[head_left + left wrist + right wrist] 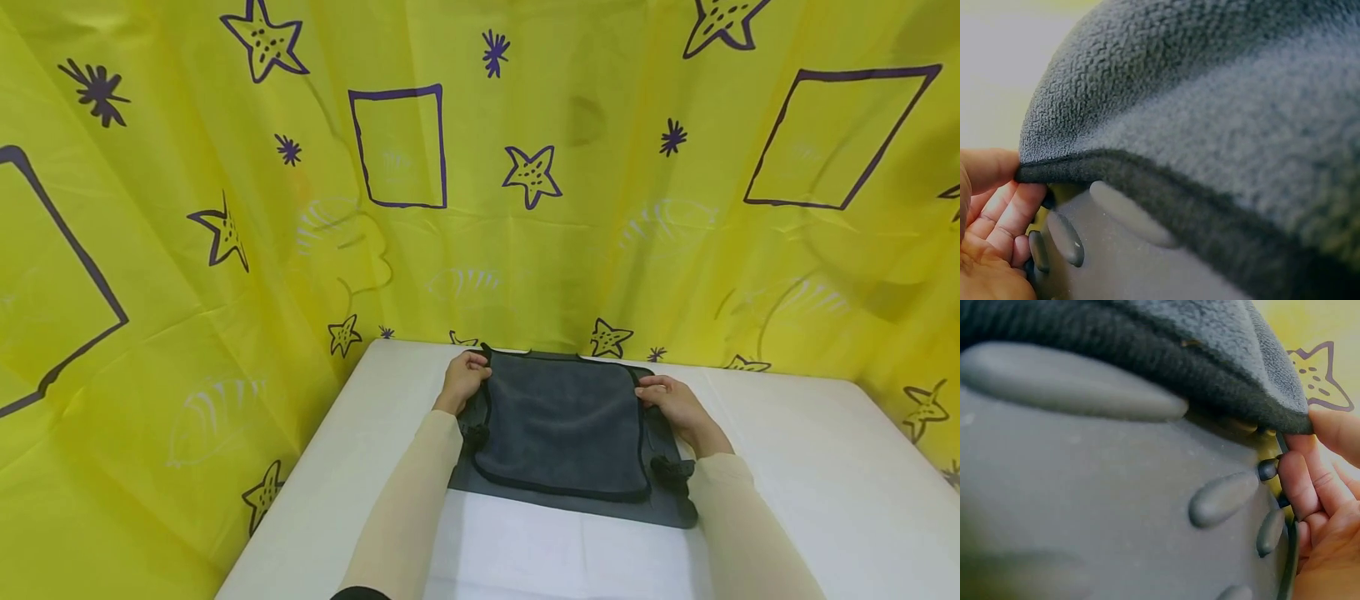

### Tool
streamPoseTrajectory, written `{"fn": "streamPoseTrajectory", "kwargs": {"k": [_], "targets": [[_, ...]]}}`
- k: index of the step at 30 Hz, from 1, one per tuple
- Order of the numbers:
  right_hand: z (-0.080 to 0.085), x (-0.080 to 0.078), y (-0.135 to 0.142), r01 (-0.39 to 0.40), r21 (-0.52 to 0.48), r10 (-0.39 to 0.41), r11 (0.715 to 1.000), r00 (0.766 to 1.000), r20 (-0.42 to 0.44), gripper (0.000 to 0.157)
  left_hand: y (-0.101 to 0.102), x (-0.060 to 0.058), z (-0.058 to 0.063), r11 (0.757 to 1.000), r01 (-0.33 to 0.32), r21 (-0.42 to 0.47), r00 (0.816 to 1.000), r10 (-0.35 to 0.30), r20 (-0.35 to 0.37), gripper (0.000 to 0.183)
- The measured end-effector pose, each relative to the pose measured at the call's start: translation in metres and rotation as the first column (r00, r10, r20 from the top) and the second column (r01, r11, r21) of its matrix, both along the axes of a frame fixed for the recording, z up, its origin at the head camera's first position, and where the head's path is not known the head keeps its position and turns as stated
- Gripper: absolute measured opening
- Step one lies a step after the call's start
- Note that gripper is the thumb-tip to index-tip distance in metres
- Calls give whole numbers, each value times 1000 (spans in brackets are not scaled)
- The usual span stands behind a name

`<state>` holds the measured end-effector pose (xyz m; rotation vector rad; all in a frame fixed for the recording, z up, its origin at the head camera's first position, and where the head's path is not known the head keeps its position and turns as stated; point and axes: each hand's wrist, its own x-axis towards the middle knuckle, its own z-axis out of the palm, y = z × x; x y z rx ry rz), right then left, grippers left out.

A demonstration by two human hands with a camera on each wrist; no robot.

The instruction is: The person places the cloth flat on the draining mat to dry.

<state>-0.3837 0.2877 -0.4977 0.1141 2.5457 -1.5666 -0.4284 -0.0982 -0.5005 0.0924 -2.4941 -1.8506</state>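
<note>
A dark grey towel-like cloth (pixel 566 425) with a black border is spread over a dark grey mat (pixel 570 510). My left hand (pixel 463 382) pinches the cloth's far left corner between thumb and fingers. At the far right corner, my right hand (pixel 678 410) pinches the border the same way. Up close in the left wrist view, the held edge of the cloth (pixel 1179 94) arches above the mat. Raised oval bumps stand on the mat (pixel 1116 481) in the right wrist view, beneath the lifted cloth edge.
The mat lies on a white table (pixel 517 550), near its far edge. Behind the table and along its sides hangs a yellow curtain (pixel 480 242) printed with starfish and squares. Small black devices (pixel 672 471) sit at both wrists.
</note>
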Motion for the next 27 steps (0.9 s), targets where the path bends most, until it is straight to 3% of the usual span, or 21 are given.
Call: {"fn": "streamPoseTrajectory", "kwargs": {"k": [14,27], "targets": [[3,2,-3,9,-45,-9,999,1000,1,54,-1,-3,0,1000,8,0,1000,-8,15,17],[0,6,1,-33,-45,33,998,999,-14,59,-11,2,-3,990,138,32,990,-137,-32,21]]}}
